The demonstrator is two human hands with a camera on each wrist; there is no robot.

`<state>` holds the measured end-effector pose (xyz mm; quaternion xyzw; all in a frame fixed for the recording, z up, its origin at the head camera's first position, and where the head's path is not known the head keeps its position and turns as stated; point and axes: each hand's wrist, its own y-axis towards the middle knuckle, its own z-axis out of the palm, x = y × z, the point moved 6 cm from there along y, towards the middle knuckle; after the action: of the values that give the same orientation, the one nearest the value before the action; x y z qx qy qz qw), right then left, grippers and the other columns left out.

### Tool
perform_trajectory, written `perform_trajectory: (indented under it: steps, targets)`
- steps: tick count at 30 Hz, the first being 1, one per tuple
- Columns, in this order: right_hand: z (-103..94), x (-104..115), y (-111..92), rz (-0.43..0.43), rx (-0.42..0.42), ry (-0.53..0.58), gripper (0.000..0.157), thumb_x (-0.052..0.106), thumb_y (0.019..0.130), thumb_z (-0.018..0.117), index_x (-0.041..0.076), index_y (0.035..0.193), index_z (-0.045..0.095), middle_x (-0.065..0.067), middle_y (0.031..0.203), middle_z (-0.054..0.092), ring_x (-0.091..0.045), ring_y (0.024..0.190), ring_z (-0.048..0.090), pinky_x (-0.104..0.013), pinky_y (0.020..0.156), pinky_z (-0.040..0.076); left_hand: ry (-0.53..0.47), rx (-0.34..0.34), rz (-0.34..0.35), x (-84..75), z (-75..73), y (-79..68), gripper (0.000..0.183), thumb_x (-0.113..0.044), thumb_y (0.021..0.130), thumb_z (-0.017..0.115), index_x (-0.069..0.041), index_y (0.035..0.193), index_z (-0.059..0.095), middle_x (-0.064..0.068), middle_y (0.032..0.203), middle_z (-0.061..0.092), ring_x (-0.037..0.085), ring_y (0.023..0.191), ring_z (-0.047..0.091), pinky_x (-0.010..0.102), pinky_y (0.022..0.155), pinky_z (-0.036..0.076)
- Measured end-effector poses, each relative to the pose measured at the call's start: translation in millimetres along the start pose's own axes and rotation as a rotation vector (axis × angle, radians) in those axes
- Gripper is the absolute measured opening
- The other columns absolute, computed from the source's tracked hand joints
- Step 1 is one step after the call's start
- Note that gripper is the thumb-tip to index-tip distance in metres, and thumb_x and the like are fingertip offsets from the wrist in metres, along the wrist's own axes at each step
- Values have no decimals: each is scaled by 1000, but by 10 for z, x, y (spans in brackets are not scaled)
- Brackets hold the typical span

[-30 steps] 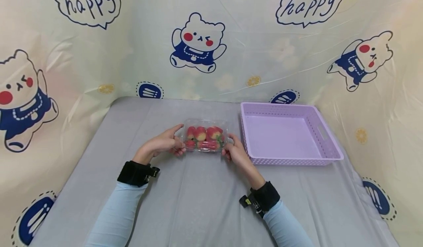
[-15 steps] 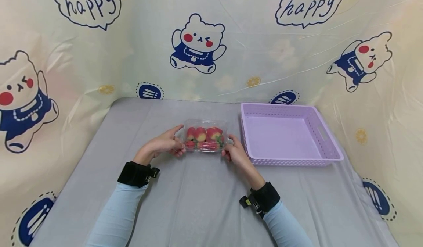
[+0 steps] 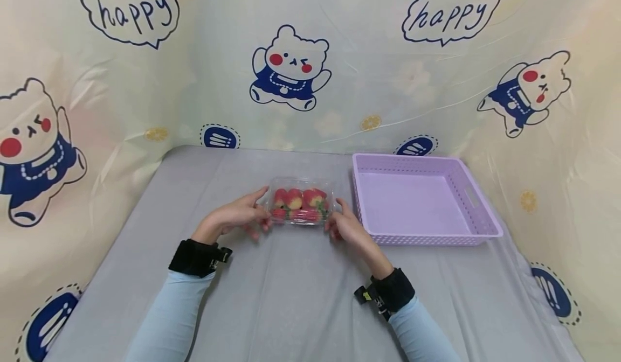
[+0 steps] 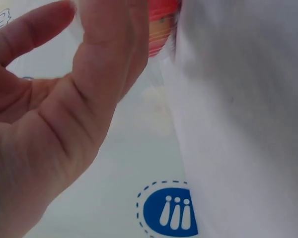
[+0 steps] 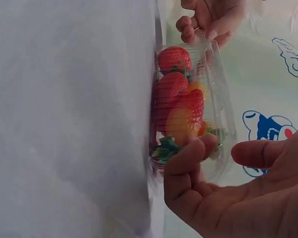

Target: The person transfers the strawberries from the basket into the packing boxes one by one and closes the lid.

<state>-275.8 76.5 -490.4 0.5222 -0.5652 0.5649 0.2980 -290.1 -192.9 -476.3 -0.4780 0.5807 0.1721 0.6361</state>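
A clear plastic clamshell box of strawberries (image 3: 301, 203) sits on the grey cloth in the middle of the head view. My left hand (image 3: 237, 214) is at its left end, fingers loose and right at the box's edge. At the opposite end is my right hand (image 3: 346, 224). In the right wrist view, the thumb of the right hand (image 5: 248, 193) stands apart from the clamshell box (image 5: 181, 99), its bent fingers beside the near end. The left wrist view shows the left hand (image 4: 84, 84) with fingers extended beside a sliver of red fruit.
A shallow lilac plastic basket (image 3: 407, 203) with perforated sides stands to the right of the box, close to my right hand. Grey cloth (image 3: 291, 292) covers the table. Behind it hangs a printed curtain (image 3: 364, 71) with bear drawings.
The fingers of my left hand have loosened and spread slightly downward at the box's end. My right hand has shifted only a little. The box stays in place; the head view tilts slightly.
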Motion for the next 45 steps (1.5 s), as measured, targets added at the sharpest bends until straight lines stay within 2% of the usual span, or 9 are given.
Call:
perform_trajectory:
  steps: [4,6,8,14,26,30,35,38,45]
  targets:
    - [-32,46,-44,-13,-46,-74,75,20,104,48,7,169,11,-29,132,59,-31,86,65,-40,73,56,28,31,-14,-3,-3,-73,86,-11,108,51,-8,168,-11,31,109,69,44,102,69,49,73,62]
    - [-31,74,-66,-24,-45,-102,72,24,108,47,6,169,13,-29,142,52,-38,103,65,-48,83,57,34,32,-15,-16,-7,-95,84,-13,109,50,-7,168,-9,30,110,69,46,104,68,50,74,62]
    - [-22,92,-81,-29,-36,-110,71,24,108,48,5,168,15,-29,147,48,-41,111,63,-53,89,55,32,28,-9,-26,-12,-94,82,-13,109,49,-5,168,-8,29,110,69,46,105,68,51,75,62]
    - [-6,106,-112,-31,-35,-123,65,19,107,50,0,164,26,-26,137,54,-38,110,63,-49,87,56,36,3,5,-20,-27,-56,81,-10,108,48,-3,167,-7,30,107,69,44,101,69,51,76,62]
    - [5,169,-178,-50,-46,-181,52,15,103,50,-7,149,37,-26,113,62,-39,89,64,-49,77,56,50,-19,-4,-28,-30,-20,78,-10,109,46,-6,168,-5,31,103,67,40,94,69,49,77,62]
    - [12,153,-184,-47,-34,-203,54,15,103,48,-8,151,34,-25,116,62,-40,92,64,-49,78,56,50,-13,-10,-24,-19,-14,78,-10,109,46,-6,168,-5,27,100,67,36,92,68,49,78,62]
    - [45,160,-190,-52,-7,-215,71,14,101,46,-4,163,17,-26,122,59,-40,97,64,-51,82,56,66,-5,-15,-28,-18,-23,75,-12,110,45,-1,168,-1,26,104,66,36,93,68,50,78,62]
    - [52,178,-184,-69,6,-216,75,13,100,45,-4,165,11,-27,121,59,-41,98,64,-51,82,57,72,3,-13,-32,-14,-22,73,-13,111,45,2,167,0,28,108,65,37,95,68,49,78,62]
    - [19,208,-211,-64,-21,-218,67,12,99,47,-7,159,24,-24,131,59,-42,101,64,-46,80,56,73,5,-8,-34,2,-23,71,-12,112,42,3,166,0,26,106,65,41,98,67,50,79,61]
